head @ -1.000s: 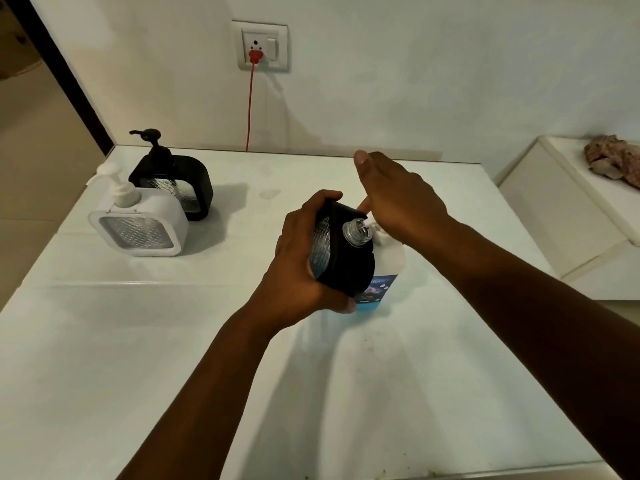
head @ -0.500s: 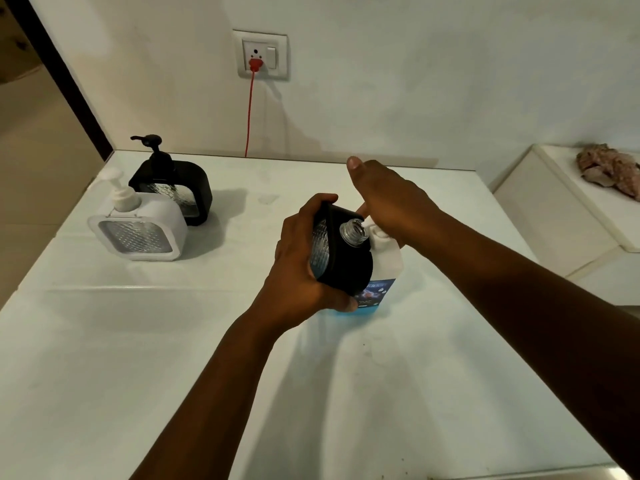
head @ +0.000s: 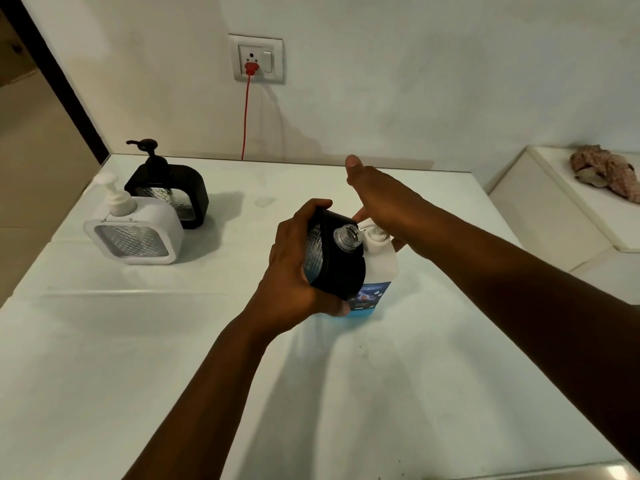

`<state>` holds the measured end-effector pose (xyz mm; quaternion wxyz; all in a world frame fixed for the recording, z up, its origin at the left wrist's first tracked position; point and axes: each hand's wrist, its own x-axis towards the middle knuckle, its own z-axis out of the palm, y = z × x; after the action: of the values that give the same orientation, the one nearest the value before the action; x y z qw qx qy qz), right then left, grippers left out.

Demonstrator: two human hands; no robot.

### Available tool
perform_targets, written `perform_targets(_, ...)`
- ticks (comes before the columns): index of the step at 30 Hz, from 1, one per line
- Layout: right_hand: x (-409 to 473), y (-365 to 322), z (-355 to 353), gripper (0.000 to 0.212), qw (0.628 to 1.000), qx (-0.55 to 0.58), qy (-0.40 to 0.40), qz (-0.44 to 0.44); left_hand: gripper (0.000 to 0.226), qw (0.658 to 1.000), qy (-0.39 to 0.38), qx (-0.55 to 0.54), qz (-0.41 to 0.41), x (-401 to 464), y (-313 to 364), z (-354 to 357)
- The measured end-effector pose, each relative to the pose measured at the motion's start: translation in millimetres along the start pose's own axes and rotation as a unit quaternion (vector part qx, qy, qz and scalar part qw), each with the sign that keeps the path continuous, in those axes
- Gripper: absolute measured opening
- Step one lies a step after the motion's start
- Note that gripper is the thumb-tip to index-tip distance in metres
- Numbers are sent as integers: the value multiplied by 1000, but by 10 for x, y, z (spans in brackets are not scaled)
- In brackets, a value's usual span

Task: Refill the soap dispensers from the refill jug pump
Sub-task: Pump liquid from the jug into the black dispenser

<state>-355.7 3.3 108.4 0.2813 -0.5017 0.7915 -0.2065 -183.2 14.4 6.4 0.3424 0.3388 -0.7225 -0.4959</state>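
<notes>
A white glossy worktop (head: 104, 375) meets a pale wall with a socket (head: 258, 58) and red cord (head: 245, 116). The left hand (head: 294, 271) grips an uncapped black dispenser (head: 341, 268), tilted against the refill jug (head: 379, 261). The right hand (head: 377, 199), fingers straight, rests on the jug's pump. Two capped dispensers (head: 138, 233) stand far left.

- The left hand (head: 294, 268) was curled round a tilted black dispenser (head: 341, 271), thumb over its top edge, fingertips under its lower end; the left forearm rose from the bottom edge toward the middle
- The right hand (head: 381, 199) lay palm down on the pump of the refill jug (head: 379, 261), fingers fairly straight; the right forearm came in from the right edge
</notes>
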Motion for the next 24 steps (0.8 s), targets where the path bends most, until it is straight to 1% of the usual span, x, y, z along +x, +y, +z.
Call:
perform_targets(5, -33, 129, 80, 52, 993, -20, 106, -52, 129, 1000, -3, 4, 8, -1, 19, 22)
perform_targets(7, -35, 145, 110, 48, 990, -46, 123, -60, 127, 1000, -4, 4, 14, 4, 19, 22)
perform_targets(10, -57, 112, 96, 53, 991, -59, 98, -65, 128, 1000, 0, 11, 22, 17, 37, 13)
perform_targets(12, -81, 46, 21, 55, 997, -43, 44, -48, 128, 1000, 0, 10, 24, 19, 45, 12)
perform_targets(14, -77, -31, -42, 52, 998, -43, -9, -44, 130, 1000, 0, 9, 25, 8, 38, 4)
perform_targets(15, -70, -52, -59, 52, 998, -45, -19, -39, 130, 1000, -1, 7, 27, 5, 34, 3)
perform_targets(18, -44, -23, -18, 54, 998, -55, 1, -42, 130, 1000, 1, 3, 25, 2, 21, -3)
perform_targets(22, -26, 110, 64, 48, 993, -47, 81, -70, 131, 1000, -3, 2, 14, -5, -7, 11)
perform_targets(24, -28, 131, 85, 44, 989, -66, 101, -89, 132, 1000, -4, 5, 10, 7, -20, 7)
